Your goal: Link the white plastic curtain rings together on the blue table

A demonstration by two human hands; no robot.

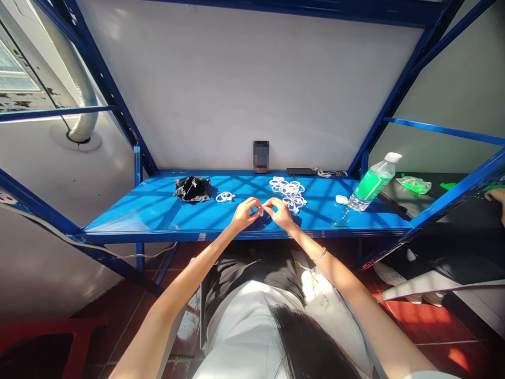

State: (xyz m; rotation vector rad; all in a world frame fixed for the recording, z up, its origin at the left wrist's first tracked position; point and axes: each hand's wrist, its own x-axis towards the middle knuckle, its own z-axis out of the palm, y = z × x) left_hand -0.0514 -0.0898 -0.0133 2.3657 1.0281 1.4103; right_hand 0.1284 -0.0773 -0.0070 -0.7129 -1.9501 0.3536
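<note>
My left hand (245, 211) and my right hand (281, 212) meet just above the front of the blue shelf (150, 210). Both pinch a small white ring (261, 212) between their fingertips. A heap of several white rings (289, 190) lies just behind my right hand. A smaller cluster of white rings (225, 197) lies behind and left of my left hand. My right wrist wears a thin bracelet (319, 255).
A crumpled black bag (192, 188) lies at the left. At the back wall stand a small dark box (261, 156) and a black phone (300, 171). A green-labelled water bottle (373, 182) leans at the right beside a small white object (341, 199). Another person's hand (496, 196) shows at far right.
</note>
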